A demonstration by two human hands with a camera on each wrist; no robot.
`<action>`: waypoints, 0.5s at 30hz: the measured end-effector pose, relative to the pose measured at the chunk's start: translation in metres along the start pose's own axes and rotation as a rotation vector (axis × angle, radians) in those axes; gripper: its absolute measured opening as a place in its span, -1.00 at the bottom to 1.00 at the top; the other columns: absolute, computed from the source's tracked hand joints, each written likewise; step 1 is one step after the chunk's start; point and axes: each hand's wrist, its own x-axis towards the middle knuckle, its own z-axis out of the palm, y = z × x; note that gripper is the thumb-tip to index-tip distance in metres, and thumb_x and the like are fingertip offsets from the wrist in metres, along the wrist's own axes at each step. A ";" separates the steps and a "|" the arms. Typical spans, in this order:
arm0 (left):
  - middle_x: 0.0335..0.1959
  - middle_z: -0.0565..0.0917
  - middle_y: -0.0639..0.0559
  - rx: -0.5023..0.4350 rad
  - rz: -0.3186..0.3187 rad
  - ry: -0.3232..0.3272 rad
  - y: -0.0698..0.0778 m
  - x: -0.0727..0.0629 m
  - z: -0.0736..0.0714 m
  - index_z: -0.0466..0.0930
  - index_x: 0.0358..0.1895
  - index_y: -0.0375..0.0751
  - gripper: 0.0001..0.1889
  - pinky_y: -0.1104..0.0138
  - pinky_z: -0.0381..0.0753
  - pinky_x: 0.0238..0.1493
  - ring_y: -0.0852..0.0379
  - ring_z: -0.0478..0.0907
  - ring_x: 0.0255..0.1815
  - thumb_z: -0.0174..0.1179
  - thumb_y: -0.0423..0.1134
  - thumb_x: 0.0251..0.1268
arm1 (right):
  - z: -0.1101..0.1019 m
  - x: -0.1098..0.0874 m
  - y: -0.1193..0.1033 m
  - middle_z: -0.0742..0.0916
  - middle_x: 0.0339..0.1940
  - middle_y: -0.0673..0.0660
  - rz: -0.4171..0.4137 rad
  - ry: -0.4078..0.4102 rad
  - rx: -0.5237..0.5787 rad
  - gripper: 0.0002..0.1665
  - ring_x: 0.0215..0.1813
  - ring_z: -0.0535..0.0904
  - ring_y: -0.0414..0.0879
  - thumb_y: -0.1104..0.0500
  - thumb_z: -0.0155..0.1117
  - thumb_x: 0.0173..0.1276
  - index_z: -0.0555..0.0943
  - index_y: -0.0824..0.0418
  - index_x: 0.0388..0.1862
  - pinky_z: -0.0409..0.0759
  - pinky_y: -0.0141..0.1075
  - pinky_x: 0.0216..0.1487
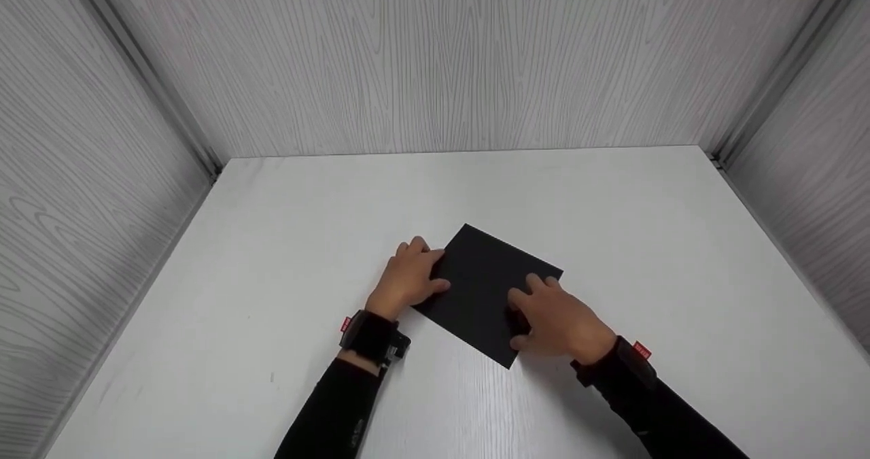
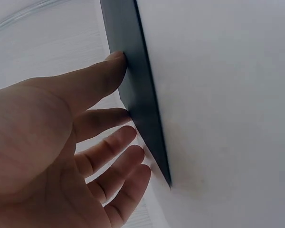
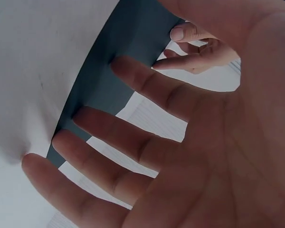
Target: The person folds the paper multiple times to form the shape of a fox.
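Note:
A square black sheet (image 1: 476,279), thin and looking like paper, lies turned at an angle on the white table. At its left edge is my left hand (image 1: 408,272). In the left wrist view the thumb (image 2: 115,66) rests on the sheet's face, the index fingertip touches the edge, and the other fingers spread along it. My right hand (image 1: 561,316) is over the right edge, fingers slightly bent. The right wrist view shows two fingertips (image 3: 121,64) on the sheet, another at its edge and the little finger on the table. The right thumb's contact is unclear.
The white tabletop (image 1: 272,241) stretches around the sheet. Grey wood-grain panels stand at the back (image 1: 435,58), the left (image 1: 68,173) and the right (image 1: 815,160). Black straps with small devices (image 1: 370,336) sit on both wrists.

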 end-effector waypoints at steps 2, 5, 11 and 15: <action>0.23 0.49 -0.24 -0.036 -0.019 -0.003 0.001 0.000 0.000 0.48 0.51 -0.29 -0.35 0.01 0.48 0.28 -0.15 0.41 0.21 0.41 -0.13 0.45 | 0.001 0.001 0.000 0.44 -0.19 0.12 -0.008 0.004 0.002 -0.55 -0.12 0.35 0.08 0.10 0.62 0.19 0.52 0.18 -0.12 0.53 -0.11 -0.21; 0.20 0.50 -0.27 -0.081 -0.034 -0.003 0.002 0.001 0.000 0.47 0.52 -0.29 -0.35 0.02 0.48 0.31 -0.17 0.42 0.22 0.41 -0.17 0.44 | 0.002 0.002 0.002 0.44 -0.18 0.12 -0.007 0.007 0.003 -0.53 -0.12 0.35 0.07 0.08 0.65 0.19 0.52 0.17 -0.14 0.54 -0.11 -0.21; 0.15 0.53 -0.31 -0.116 -0.037 0.010 0.004 0.002 0.001 0.48 0.49 -0.34 -0.35 0.04 0.50 0.31 -0.19 0.48 0.21 0.43 -0.23 0.41 | 0.004 0.001 0.004 0.43 -0.17 0.12 -0.013 0.018 0.000 -0.51 -0.13 0.34 0.07 0.06 0.66 0.17 0.52 0.16 -0.15 0.54 -0.13 -0.23; 0.16 0.55 -0.34 -0.102 -0.030 0.013 0.004 0.003 0.002 0.50 0.47 -0.38 -0.36 0.02 0.51 0.32 -0.22 0.50 0.23 0.44 -0.23 0.40 | 0.003 0.002 0.004 0.44 -0.15 0.13 -0.015 0.013 -0.008 -0.50 -0.12 0.35 0.07 0.05 0.66 0.17 0.53 0.16 -0.12 0.55 -0.13 -0.24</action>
